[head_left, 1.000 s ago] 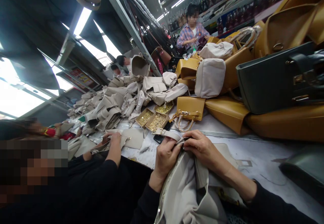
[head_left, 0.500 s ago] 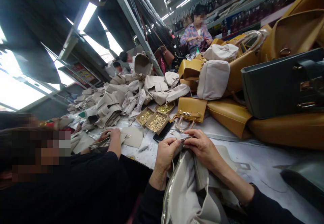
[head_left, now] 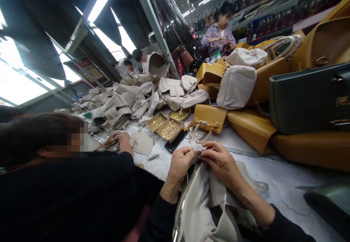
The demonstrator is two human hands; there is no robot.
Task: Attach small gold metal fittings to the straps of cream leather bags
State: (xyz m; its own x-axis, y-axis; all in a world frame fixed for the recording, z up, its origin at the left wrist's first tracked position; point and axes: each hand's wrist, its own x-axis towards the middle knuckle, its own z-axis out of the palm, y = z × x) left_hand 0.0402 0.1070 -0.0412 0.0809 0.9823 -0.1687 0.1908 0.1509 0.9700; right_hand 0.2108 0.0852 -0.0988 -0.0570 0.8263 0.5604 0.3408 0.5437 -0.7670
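Observation:
My left hand [head_left: 179,165] and my right hand [head_left: 221,163] meet at the top edge of a beige handbag [head_left: 203,205] that lies in my lap against the table edge. Both hands pinch a small strap or tab of the bag between fingers and thumbs. A gold zipper [head_left: 183,198] runs down the bag's left side. What sits exactly between the fingertips is too small to make out.
Open boxes of gold fittings [head_left: 170,129] and a dark phone [head_left: 175,141] lie just beyond my hands. Mustard handbags [head_left: 209,118], beige bags [head_left: 236,86] and a dark green bag [head_left: 308,98] pile up on the right. A person in black [head_left: 82,191] works at my left; another person sits far behind.
The view has swung a little, shifting everything right. The person on my left has leaned further in. My hands stay pinched together on the bag's top.

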